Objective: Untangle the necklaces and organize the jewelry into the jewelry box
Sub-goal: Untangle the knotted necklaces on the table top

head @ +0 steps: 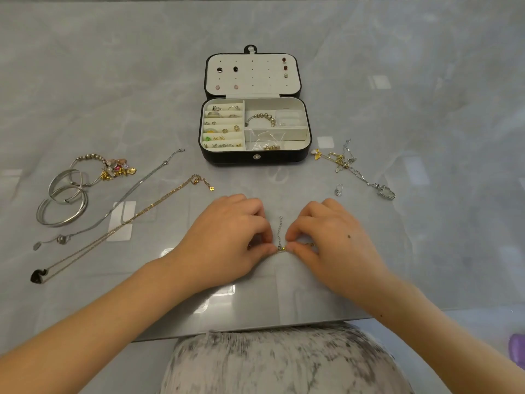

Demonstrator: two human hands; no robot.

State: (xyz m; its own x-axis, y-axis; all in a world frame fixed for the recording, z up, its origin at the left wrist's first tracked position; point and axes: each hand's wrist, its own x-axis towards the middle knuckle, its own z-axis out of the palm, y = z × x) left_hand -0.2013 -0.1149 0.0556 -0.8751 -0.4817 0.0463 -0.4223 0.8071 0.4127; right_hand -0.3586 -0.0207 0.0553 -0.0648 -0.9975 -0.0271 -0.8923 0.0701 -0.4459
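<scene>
The jewelry box (227, 158) stands open on the grey surface (397, 81), its lid (255, 81) lying flat behind it with several ear studs pinned in it. Inside the box, the left side has padded rolls (224, 127) with rings and small earrings; the right side has a beaded bracelet (262, 118), a small clear case and a clear plastic bag (267, 139).

In front of the box, near the person's edge of the surface, both hands work on one thin chain (279, 233). The grip of the left hand (227, 237) is closed: thumb and forefinger pinch the chain, the other fingers are curled. The grip of the right hand (329, 237) is closed the same way and pinches the chain just beside the left fingertips. A short end of the chain lies between the two hands and points toward the box.

Left of the box and in front of it lie a silver necklace (141, 182) and a gold necklace (147, 208), both stretched out and apart from each other. Further left are silver bangles (61, 223) and a charm bracelet (113, 167), touching each other. Right of the box lies a tangle of necklaces (349, 166), with one small silver piece (338, 190) near it.
</scene>
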